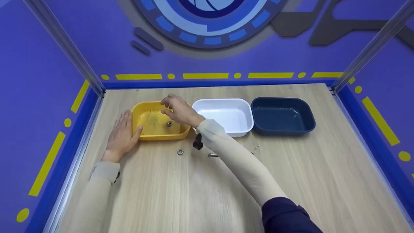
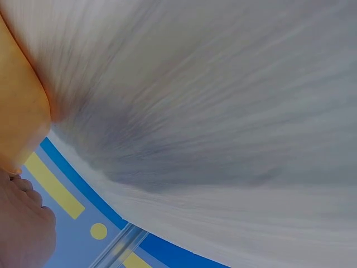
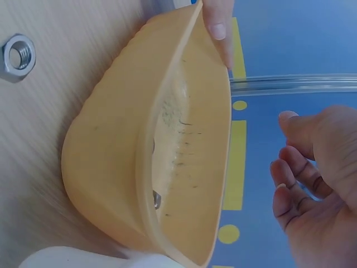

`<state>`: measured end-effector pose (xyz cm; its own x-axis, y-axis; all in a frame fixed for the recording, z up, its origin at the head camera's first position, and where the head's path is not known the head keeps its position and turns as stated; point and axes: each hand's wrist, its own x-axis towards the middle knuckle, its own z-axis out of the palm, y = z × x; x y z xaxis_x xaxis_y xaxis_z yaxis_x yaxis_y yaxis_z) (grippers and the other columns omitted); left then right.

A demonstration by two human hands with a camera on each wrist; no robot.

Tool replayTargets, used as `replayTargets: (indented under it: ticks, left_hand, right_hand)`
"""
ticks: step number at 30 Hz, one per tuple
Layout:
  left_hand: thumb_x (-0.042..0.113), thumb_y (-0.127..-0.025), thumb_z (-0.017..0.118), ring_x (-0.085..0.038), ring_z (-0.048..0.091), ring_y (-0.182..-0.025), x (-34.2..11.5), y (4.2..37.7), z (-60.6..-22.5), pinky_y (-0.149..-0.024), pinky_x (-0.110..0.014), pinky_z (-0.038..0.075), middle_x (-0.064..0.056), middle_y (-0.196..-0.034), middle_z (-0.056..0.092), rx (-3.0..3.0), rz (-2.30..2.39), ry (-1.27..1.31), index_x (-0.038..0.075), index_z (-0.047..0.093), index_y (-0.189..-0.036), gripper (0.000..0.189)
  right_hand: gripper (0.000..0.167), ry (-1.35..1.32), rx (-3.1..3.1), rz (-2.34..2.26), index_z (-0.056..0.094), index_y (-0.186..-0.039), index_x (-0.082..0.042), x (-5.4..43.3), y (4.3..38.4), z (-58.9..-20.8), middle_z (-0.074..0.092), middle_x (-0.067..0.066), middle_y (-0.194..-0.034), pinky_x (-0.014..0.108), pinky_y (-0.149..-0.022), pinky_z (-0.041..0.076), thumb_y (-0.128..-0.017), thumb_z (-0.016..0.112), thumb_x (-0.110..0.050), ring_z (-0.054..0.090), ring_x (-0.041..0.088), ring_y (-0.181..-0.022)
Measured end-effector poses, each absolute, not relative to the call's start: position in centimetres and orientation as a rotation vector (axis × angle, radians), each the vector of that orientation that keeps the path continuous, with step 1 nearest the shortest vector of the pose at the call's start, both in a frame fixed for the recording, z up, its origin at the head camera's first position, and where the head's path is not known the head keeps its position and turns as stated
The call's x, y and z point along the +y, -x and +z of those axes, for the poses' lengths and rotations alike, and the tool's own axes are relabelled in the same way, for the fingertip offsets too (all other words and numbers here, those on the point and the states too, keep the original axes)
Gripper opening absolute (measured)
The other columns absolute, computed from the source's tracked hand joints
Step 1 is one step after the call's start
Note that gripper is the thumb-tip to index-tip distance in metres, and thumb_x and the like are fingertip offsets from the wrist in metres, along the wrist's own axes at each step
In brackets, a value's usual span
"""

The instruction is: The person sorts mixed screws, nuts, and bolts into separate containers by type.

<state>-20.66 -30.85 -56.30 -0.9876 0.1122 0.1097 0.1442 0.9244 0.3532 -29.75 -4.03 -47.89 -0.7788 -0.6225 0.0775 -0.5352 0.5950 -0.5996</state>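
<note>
A table [image 1: 181, 197] is bordered left, right and far by blue walls [image 1: 90, 26]; posts [image 1: 372, 50] are fixed at both far corners.

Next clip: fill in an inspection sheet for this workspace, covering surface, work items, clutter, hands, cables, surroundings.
Surface: pale wood-grain tabletop, flat.
Work items: yellow rounded-rectangular tray with a small metal piece, apparently a nut, inside; white rounded-rectangular tray and dark blue rounded-rectangular tray, both empty; silvery metal hex nut and silvery metal bolt on the tabletop, bolt partly hidden by the forearm.
Clutter: tiny pieces, too small to identify.
Left hand: against the yellow tray's side.
Right hand: above the yellow tray, holding nothing visible.
Cables: nothing seen.
Surroundings: purple-blue printed wall panels.
</note>
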Motion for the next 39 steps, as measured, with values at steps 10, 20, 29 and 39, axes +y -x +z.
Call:
replayTargets:
  ticks: [10,20,29,39]
  left_hand:
    - [0.046,-0.114,0.039,-0.051,0.014,-0.162,-30.9,20.6,-56.2,-0.135,-0.061,0.011,-0.032,-0.175,0.012,-3.001,-0.553,0.207,-0.011,0.014,-0.166,0.082]
    - [0.042,-0.113,0.044,-0.051,0.014,-0.163,-30.9,20.5,-56.1,-0.134,-0.064,0.012,-0.032,-0.175,0.013,-2.987,-0.589,0.192,-0.010,0.013,-0.167,0.081]
    - [0.048,-0.114,0.038,-0.049,0.011,-0.164,-30.9,20.6,-56.2,-0.135,-0.062,0.010,-0.031,-0.176,0.012,-2.991,-0.580,0.190,-0.009,0.012,-0.167,0.083]
    - [0.050,-0.113,0.036,-0.049,0.013,-0.163,-30.7,20.5,-56.4,-0.135,-0.061,0.010,-0.030,-0.176,0.012,-2.979,-0.592,0.198,-0.007,0.011,-0.168,0.083]
  right_hand:
    - [0.035,1.145,2.675,-0.993,0.070,-0.134,-0.005,-2.6,28.4,-47.0,0.069,0.011,-0.123,0.028,-0.096,0.058,-0.106,0.070,-0.025,0.068,0.027,-0.115]
    - [0.035,1.246,2.684,-1.002,0.070,-0.134,-0.004,-1.2,26.8,-46.3,0.069,0.010,-0.122,0.028,-0.095,0.058,-0.106,0.070,-0.025,0.067,0.025,-0.113]
    - [0.036,1.321,2.672,-0.960,0.069,-0.135,-0.004,-0.3,25.6,-46.2,0.067,0.010,-0.122,0.025,-0.092,0.059,-0.107,0.069,-0.025,0.067,0.024,-0.113]
    - [0.038,1.329,2.641,-0.971,0.068,-0.136,-0.005,0.7,23.9,-46.7,0.066,0.010,-0.127,0.028,-0.099,0.057,-0.108,0.065,-0.031,0.066,0.023,-0.115]
